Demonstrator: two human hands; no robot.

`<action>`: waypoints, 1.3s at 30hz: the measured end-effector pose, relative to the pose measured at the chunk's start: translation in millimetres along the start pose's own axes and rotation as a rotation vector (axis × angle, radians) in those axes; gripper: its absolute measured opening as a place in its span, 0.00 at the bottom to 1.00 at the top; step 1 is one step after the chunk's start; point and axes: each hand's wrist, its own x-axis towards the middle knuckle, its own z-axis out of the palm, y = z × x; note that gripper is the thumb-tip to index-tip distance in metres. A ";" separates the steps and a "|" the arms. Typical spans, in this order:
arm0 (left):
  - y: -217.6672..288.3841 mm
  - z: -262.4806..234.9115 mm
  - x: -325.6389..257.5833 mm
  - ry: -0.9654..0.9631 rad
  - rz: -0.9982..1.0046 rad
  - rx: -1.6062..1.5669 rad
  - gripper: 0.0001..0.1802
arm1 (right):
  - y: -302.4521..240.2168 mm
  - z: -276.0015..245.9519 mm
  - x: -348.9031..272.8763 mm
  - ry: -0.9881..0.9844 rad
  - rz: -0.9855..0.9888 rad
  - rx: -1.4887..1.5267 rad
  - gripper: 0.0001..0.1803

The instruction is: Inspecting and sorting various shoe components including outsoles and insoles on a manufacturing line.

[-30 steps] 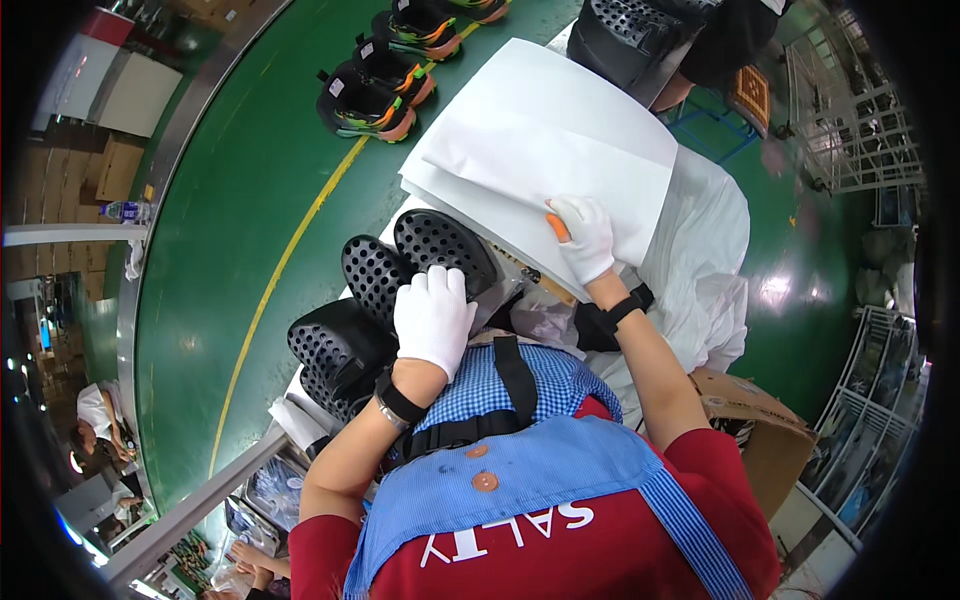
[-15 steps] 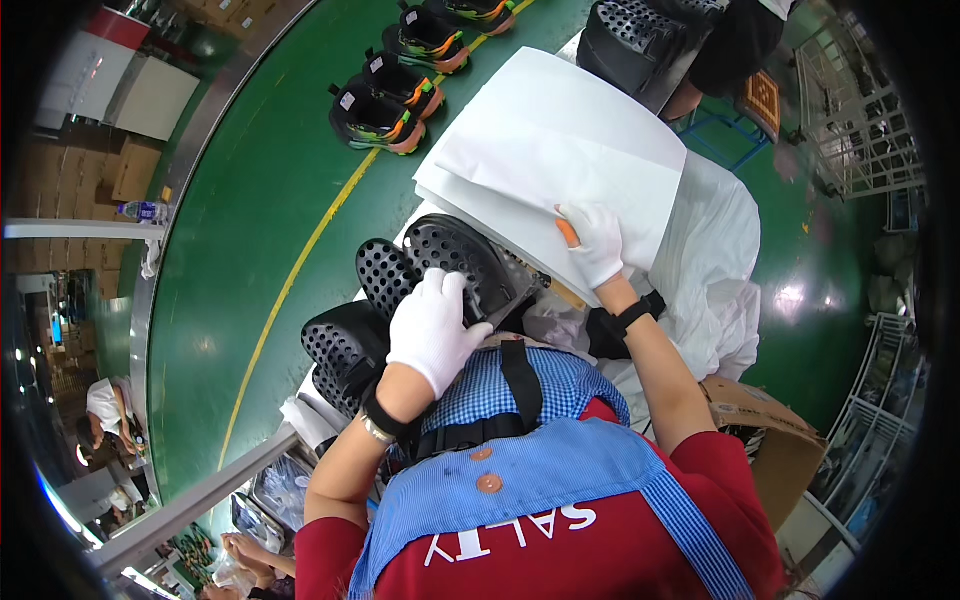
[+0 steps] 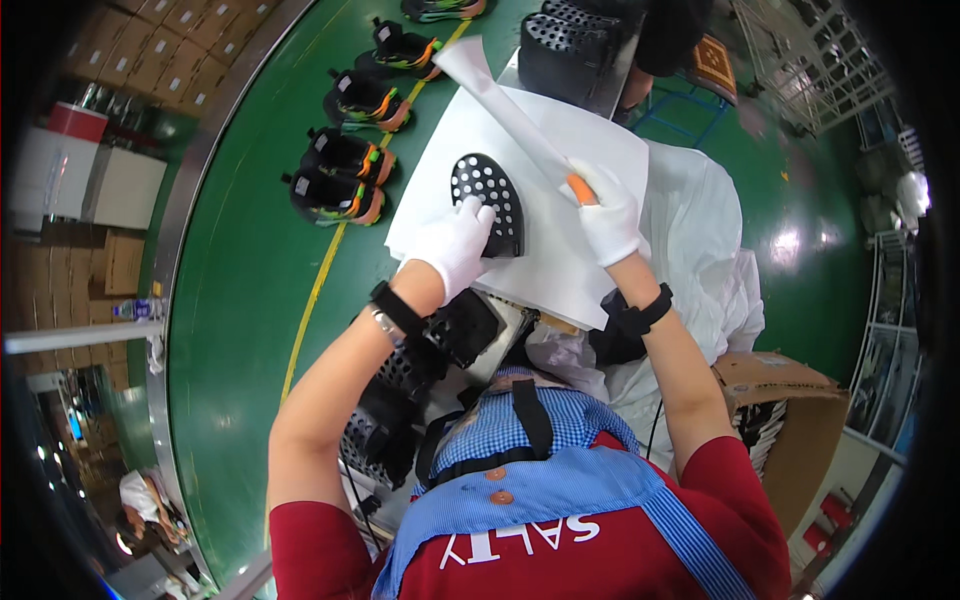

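My left hand, in a white glove, grips the lower end of a black toe-shaped piece full of round holes. White paper shows through the holes. The piece is over a stack of large white paper sheets; whether it touches them I cannot tell. My right hand, also gloved, with an orange cover on one finger, is closed on the edge of a lifted white paper sheet. That sheet stands up, curled, above the stack. More black perforated pieces lie below my left wrist.
Several black shoes with orange and green trim stand along a yellow floor line at left. Black perforated pieces are piled at the far end, near a person's dark-clothed leg. White plastic sheeting and an open cardboard box are at right.
My left hand has brought a black perforated piece from the pile up over the paper stack. My right hand has taken hold of the top sheet and raised it.
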 end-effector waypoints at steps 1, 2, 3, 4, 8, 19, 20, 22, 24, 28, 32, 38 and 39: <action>-1.7 7.6 8.7 -0.002 0.023 0.008 0.27 | -6.7 0.7 6.5 -0.024 -0.110 -0.035 0.15; -2.4 15.1 14.8 -0.018 0.031 -0.016 0.26 | -12.0 5.1 10.5 -0.053 -0.221 -0.075 0.17; -2.7 22.4 17.8 -0.069 0.019 -0.042 0.26 | -16.3 11.0 10.9 -0.046 -0.207 -0.082 0.17; -5.4 27.5 17.9 -0.074 0.019 -0.071 0.28 | -18.4 17.0 10.7 -0.112 -0.311 -0.142 0.18; -16.6 38.2 4.1 -0.104 -0.062 -0.238 0.34 | -14.0 38.2 -10.7 -0.314 -0.401 -0.297 0.20; -31.5 10.6 -13.0 0.381 0.012 -0.290 0.14 | 19.4 48.0 -32.7 -0.430 -0.449 -0.303 0.21; -34.4 13.8 -3.8 0.410 -0.061 -0.241 0.14 | 20.9 48.0 -34.1 -0.411 -0.474 -0.290 0.22; -41.7 25.8 11.1 0.230 -0.091 -0.114 0.16 | 24.5 49.4 -37.6 -0.413 -0.455 -0.267 0.22; -46.9 40.7 36.4 -0.016 -0.319 -0.321 0.23 | 29.6 50.3 -39.8 -0.402 -0.451 -0.235 0.22; -44.9 63.3 55.2 -0.046 -0.411 -0.572 0.34 | 43.7 45.2 -39.5 -0.389 -0.305 -0.088 0.19; -40.2 67.9 58.3 -0.023 -0.454 -0.568 0.35 | 53.0 41.5 -39.1 -0.090 -0.068 -0.622 0.17; -41.1 78.4 66.4 0.184 -0.464 -0.770 0.34 | 43.4 76.1 -57.7 -0.110 -0.058 -0.568 0.15; -41.4 79.6 66.3 0.175 -0.482 -0.870 0.29 | 40.1 83.4 -61.3 -0.135 -0.048 -0.580 0.15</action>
